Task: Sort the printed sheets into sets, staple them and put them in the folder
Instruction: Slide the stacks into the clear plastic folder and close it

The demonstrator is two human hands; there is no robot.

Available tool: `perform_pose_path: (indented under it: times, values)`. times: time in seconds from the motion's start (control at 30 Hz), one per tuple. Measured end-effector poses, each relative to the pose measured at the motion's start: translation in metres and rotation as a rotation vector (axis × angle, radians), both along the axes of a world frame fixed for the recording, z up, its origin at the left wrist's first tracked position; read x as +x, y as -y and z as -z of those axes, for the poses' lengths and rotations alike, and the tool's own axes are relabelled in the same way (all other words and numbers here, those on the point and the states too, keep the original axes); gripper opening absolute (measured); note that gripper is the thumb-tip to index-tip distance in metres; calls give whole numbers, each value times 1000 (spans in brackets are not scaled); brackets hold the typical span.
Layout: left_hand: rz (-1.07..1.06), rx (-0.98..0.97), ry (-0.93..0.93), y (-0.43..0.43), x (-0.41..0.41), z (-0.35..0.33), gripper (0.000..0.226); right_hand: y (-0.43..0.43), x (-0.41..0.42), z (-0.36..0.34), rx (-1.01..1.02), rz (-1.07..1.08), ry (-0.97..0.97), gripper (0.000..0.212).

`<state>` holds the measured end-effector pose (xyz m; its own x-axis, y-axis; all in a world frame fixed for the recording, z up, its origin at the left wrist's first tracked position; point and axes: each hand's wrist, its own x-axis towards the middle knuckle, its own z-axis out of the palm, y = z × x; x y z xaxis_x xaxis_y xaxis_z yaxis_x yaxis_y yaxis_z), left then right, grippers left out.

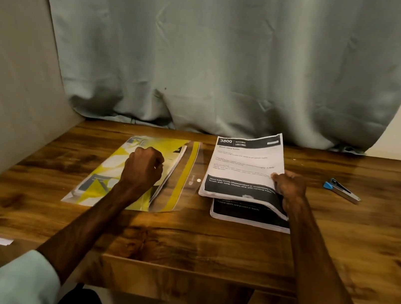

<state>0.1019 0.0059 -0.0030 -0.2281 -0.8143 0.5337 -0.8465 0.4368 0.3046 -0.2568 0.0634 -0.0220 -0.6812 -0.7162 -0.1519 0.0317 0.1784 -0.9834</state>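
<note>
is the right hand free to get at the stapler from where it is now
Probably not yet: the right hand grips the sheets. Bare table lies between it and the stapler, so once it lets go, likely yes.

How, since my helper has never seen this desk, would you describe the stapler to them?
Start at the wooden table before the grey-green curtain. Look right of the printed sheets that the right hand holds. The stapler lies alone there: small, silver with a blue end, unlike the flat sheets and the folder.
</note>
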Motion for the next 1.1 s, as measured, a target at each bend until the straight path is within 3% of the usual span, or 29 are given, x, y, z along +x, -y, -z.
perform_pose_path:
  times: [0.17,0.37,0.5,0.7,0.9,1.1]
  values:
    - [-12,2,-11,1,-2,1,16,1,11,-1,23,-54,-8,31]
    - [-45,-10,-49,1,0,-1,15,0,24,-5,95,-341,-22,34]
    - [-70,-21,-72,1,2,-5,14,1,30,-9,125,-420,-60,40]
    - [-73,-12,-61,3,5,-8,12,19,62,-17,184,-358,-130,43]
    - [-75,5,-4,2,8,-6,11,48,109,-12,116,-234,-92,26]
    - [-77,3,2,4,6,-3,14,53,152,-2,46,-163,-175,30]
